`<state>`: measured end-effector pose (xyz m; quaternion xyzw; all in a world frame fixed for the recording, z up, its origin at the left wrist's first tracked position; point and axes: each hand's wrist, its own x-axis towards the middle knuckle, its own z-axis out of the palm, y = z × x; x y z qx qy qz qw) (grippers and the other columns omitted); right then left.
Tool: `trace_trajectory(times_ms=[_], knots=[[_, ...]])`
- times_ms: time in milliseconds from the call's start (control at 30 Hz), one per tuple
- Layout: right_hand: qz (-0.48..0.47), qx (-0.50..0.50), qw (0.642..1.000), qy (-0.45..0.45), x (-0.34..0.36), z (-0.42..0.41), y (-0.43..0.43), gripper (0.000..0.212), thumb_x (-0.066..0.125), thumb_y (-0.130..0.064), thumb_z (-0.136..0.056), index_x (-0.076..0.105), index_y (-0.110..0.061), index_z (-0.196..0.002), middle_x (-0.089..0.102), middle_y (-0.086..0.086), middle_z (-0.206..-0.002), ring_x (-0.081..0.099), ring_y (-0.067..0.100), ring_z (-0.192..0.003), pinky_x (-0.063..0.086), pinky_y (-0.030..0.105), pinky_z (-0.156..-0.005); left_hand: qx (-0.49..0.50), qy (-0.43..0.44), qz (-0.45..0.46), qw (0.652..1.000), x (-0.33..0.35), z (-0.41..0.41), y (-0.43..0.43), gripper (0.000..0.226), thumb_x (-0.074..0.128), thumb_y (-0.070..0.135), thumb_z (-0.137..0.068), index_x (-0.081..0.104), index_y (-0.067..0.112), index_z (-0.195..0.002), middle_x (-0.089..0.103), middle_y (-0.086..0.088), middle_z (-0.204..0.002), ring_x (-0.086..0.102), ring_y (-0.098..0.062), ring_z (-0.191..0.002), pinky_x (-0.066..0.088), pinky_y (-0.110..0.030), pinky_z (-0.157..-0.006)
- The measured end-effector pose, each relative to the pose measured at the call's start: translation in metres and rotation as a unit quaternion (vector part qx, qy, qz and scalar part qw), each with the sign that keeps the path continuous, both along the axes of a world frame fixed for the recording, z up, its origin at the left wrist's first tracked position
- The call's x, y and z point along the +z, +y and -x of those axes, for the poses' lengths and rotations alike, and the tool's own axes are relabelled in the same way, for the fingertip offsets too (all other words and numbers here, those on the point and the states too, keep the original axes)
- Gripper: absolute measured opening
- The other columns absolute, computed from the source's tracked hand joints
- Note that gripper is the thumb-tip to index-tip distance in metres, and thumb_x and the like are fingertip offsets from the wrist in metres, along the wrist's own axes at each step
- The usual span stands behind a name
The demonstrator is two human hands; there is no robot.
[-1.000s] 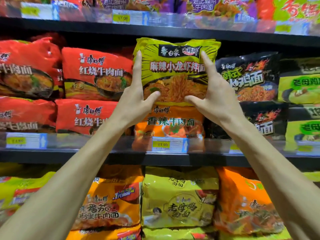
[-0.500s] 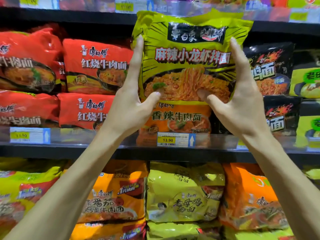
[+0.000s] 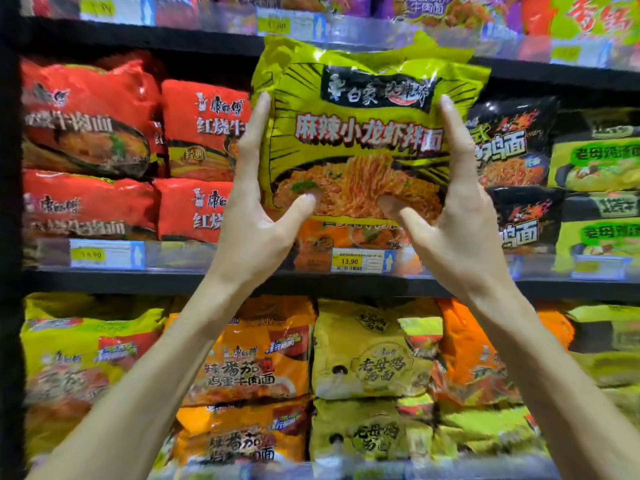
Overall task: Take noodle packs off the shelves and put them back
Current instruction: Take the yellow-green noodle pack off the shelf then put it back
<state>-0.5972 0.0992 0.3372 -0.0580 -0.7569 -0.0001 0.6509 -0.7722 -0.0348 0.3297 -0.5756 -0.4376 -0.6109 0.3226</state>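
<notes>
Head view, the only one we have. Both bare arms reach up to a shop shelving unit, and between them we see a yellow-green Baixiang noodle pack [image 3: 367, 133], brand mark 白象 on a black band, 麻辣小龙虾拌面 in white below it, and a picture of orange noodles. The pack is upright, its front towards us, in front of the middle bay, and its top edge overlaps the black lip of the shelf above. The left hand [image 3: 256, 233] grips its left edge, index finger straight up the side and thumb pressed on the lower front. The right hand [image 3: 460, 233] mirrors this on the right edge. Each hand pinches the pack; the other fingers are hidden behind it. Just under the pack lies an orange pack [image 3: 332, 237], print blurred, and we cannot tell if the two touch. Below that, a price tag [image 3: 360, 260] reads 13.90 on the middle shelf [image 3: 104, 278]. To the left are red packs [image 3: 204, 129] marked 康师傅 红烧牛. To the right are black packs [image 3: 509, 147] ending in 鸡面. On the lower shelf are a yellow pack [image 3: 374, 358] marked 老母鸡汤面 and orange tomato packs [image 3: 249, 362] marked 番茄鸡蛋牛肉面.
</notes>
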Motion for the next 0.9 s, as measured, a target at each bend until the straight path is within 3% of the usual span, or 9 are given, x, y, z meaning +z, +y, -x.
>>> trace_trajectory(times_ms=[100,200,333,400,533,633,700,800,900], knots=[[0.009,-0.016,1.000,-0.003,-0.011,-0.004,-0.029,0.099,0.078,-0.021,-0.085,0.013,-0.031,-0.160,0.029,-0.012,-0.162,0.052,0.018,-0.124,0.047,0.034,-0.096,-0.029,-0.018,0.015,0.999,-0.012,0.000,-0.022,0.087,0.073,0.013,-0.092,0.019,0.022,-0.160,0.024,0.010,-0.166,0.022,0.004,-0.151,0.016,-0.007,-0.119],[0.021,-0.017,1.000,-0.012,-0.024,-0.005,-0.061,0.100,0.078,-0.022,-0.084,0.014,-0.034,-0.159,0.029,-0.014,-0.162,0.050,0.019,-0.134,0.047,0.036,-0.101,-0.054,-0.031,0.030,0.998,-0.024,0.001,-0.052,0.086,0.072,0.015,-0.094,0.020,0.024,-0.161,0.023,0.015,-0.165,0.018,0.003,-0.153,0.015,-0.014,-0.123],[0.028,-0.008,0.999,-0.027,-0.046,-0.003,-0.110,0.098,0.079,-0.017,-0.083,0.017,-0.026,-0.159,0.024,-0.019,-0.161,0.027,-0.007,-0.144,0.024,0.003,-0.107,-0.070,-0.055,0.053,0.995,-0.050,0.002,-0.102,0.084,0.071,0.013,-0.095,0.021,0.024,-0.160,0.022,0.031,-0.155,0.017,0.019,-0.145,0.015,-0.008,-0.119],[0.032,-0.012,0.999,-0.034,-0.060,-0.001,-0.137,0.098,0.079,-0.015,-0.083,0.018,-0.020,-0.159,0.023,-0.017,-0.161,0.020,-0.015,-0.142,0.018,-0.001,-0.107,-0.074,-0.065,0.060,0.993,-0.065,0.005,-0.127,0.084,0.071,0.010,-0.094,0.021,0.020,-0.160,0.023,0.030,-0.153,0.017,0.023,-0.140,0.014,-0.002,-0.114],[0.041,-0.013,0.997,-0.056,-0.081,0.004,-0.191,0.097,0.080,-0.015,-0.083,0.020,-0.015,-0.159,0.026,-0.007,-0.163,0.025,0.003,-0.149,0.019,0.005,-0.113,-0.073,-0.091,0.082,0.990,-0.088,0.012,-0.181,0.084,0.072,0.010,-0.093,0.023,0.018,-0.160,0.024,0.020,-0.158,0.017,0.021,-0.142,0.014,-0.001,-0.113],[0.055,-0.009,0.996,-0.066,-0.092,0.010,-0.230,0.097,0.080,-0.015,-0.083,0.020,-0.016,-0.159,0.025,-0.012,-0.161,0.024,-0.002,-0.148,0.019,0.002,-0.109,-0.073,-0.103,0.093,0.988,-0.099,0.018,-0.222,0.083,0.072,0.012,-0.093,0.024,0.020,-0.160,0.025,0.019,-0.160,0.017,0.019,-0.144,0.014,-0.002,-0.113],[0.065,-0.001,0.995,-0.073,-0.098,0.013,-0.255,0.097,0.080,-0.016,-0.082,0.020,-0.018,-0.159,0.026,-0.015,-0.160,0.023,-0.008,-0.145,0.020,-0.002,-0.106,-0.072,-0.109,0.094,0.987,-0.105,0.022,-0.250,0.083,0.073,0.011,-0.093,0.025,0.022,-0.159,0.025,0.014,-0.164,0.019,0.009,-0.150,0.017,-0.011,-0.121],[0.077,0.017,0.994,-0.080,-0.106,0.017,-0.291,0.095,0.081,-0.021,-0.082,0.023,-0.021,-0.158,0.034,-0.008,-0.160,0.035,0.008,-0.146,0.030,0.011,-0.111,-0.064,-0.120,0.101,0.986,-0.114,0.023,-0.291,0.083,0.073,0.010,-0.093,0.025,0.023,-0.159,0.027,0.011,-0.166,0.022,-0.003,-0.153,0.020,-0.034,-0.127],[0.095,0.034,0.991,-0.085,-0.115,0.022,-0.327,0.095,0.081,-0.026,-0.082,0.023,-0.024,-0.157,0.037,-0.008,-0.159,0.038,0.010,-0.145,0.029,0.012,-0.113,-0.048,-0.138,0.110,0.983,-0.124,0.024,-0.331,0.082,0.074,0.010,-0.092,0.027,0.025,-0.158,0.029,0.015,-0.163,0.025,-0.001,-0.152,0.020,-0.024,-0.125]])
